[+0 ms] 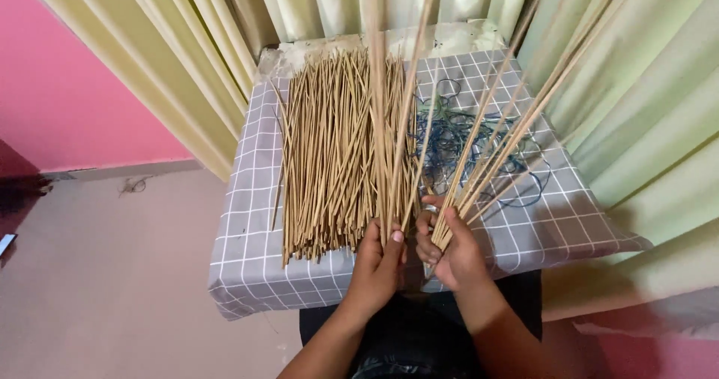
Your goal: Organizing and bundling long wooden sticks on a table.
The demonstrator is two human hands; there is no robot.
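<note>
Sticks (490, 124) blur and run off the top; left hand (377, 263) and right hand (449, 252) fingers clasp their lower ends, fanning upward.

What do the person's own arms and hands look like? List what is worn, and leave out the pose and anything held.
Both forearms are bare, with no sleeves, gloves, watch or bracelet in view. The right hand wears a silver-coloured ring on one of its fingers. The left hand shows no ring, and its nails look short and unpainted.

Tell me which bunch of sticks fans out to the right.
The bunch in the right hand: its sticks splay toward the right curtain, while the left hand's stand nearly straight.
</note>
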